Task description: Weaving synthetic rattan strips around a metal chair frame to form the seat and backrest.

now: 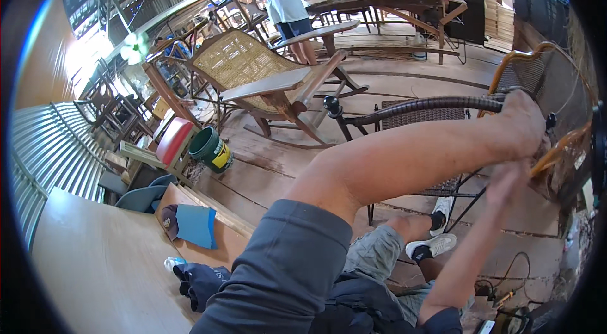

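Observation:
My left arm reaches across the view to the right. At its end my left hand (523, 120) is closed at the far end of a chair's curved armrest (436, 106), which is wrapped in dark brown strips. Just below it my right hand (511, 181) is raised close to the left wrist. Its fingers look closed but are blurred, and whatever they hold does not show. The chair's woven brown seat and backrest (414, 114) sit on a thin black metal frame, partly covered by my left forearm.
A cane rocking chair (253, 62) stands ahead, with a person (289, 11) behind it at a cluttered workbench (379, 4). A rattan chair frame (506, 65) is at right. A green bucket (210, 149) and a pale board (95, 258) are at left. Cords (521, 271) lie at lower right.

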Tool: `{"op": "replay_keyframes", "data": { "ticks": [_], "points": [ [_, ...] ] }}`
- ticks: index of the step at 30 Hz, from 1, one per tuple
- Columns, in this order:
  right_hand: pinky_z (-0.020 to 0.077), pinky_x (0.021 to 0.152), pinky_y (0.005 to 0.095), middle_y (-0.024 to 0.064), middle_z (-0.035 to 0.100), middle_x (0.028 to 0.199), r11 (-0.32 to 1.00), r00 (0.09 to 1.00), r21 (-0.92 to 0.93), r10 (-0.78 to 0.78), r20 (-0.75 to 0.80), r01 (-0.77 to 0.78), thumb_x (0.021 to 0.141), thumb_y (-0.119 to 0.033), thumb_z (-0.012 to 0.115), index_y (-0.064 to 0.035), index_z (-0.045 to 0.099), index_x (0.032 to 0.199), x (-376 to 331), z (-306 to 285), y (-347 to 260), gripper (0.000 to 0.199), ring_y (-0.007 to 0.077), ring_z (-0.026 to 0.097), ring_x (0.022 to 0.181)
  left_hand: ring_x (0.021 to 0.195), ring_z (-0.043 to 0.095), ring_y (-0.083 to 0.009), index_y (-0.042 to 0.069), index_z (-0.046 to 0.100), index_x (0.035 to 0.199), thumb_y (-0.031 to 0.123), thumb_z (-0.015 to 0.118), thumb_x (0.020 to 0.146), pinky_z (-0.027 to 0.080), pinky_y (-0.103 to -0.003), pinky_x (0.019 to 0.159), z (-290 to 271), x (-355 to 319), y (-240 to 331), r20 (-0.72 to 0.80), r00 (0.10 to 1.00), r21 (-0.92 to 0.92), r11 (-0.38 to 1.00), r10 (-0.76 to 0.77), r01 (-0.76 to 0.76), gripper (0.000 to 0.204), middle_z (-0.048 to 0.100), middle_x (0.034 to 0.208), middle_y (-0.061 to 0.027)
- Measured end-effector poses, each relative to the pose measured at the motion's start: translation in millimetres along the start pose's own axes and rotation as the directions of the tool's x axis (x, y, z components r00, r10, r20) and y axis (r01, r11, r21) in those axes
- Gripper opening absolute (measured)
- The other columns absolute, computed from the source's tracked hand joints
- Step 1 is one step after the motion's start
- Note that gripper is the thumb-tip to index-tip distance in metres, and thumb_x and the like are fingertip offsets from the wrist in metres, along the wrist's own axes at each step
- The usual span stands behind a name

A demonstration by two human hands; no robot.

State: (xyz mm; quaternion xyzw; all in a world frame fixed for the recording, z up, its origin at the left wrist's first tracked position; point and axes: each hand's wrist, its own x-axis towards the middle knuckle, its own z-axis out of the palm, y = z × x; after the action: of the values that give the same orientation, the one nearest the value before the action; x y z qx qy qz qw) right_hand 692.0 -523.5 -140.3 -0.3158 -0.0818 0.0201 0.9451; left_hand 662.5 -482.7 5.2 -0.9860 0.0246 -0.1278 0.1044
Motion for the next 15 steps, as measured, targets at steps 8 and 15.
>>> {"op": "replay_keyframes", "data": {
  "ticks": [8, 15],
  "points": [
    [0.0280, 0.038, 0.0206, -0.0024, 0.044, 0.056, 0.874, 0.938, -0.387, 0.341, 0.060, -0.294, 0.090, -0.038, 0.051, -0.0096, 0.053, 0.081, -92, -127, 103, 0.030, 0.0050, 0.040, 0.045, 0.083, 0.065, -0.0229, 0.011, 0.070, 0.085, 0.016, 0.058, 0.072, 0.051, -0.034, 0.065, 15, 3, -4, -0.086, 0.987, 0.078, 0.989, 0.135, -0.128, 0.018, 0.067, 0.090, -0.0114],
    [0.0425, 0.066, 0.0308, 0.0052, 0.053, 0.074, 0.494, 0.936, -0.864, 0.251, 0.246, 0.094, 0.091, -0.031, 0.048, -0.0009, 0.053, 0.088, -86, -166, 107, 0.031, 0.0156, 0.052, 0.072, 0.056, 0.058, -0.0170, 0.006, 0.061, 0.096, 0.037, 0.040, 0.090, 0.043, -0.032, 0.045, -3, 22, -44, 0.245, 0.961, -0.567, 0.823, 0.128, 0.035, 0.037, 0.063, 0.081, -0.0081]
  ]
}}
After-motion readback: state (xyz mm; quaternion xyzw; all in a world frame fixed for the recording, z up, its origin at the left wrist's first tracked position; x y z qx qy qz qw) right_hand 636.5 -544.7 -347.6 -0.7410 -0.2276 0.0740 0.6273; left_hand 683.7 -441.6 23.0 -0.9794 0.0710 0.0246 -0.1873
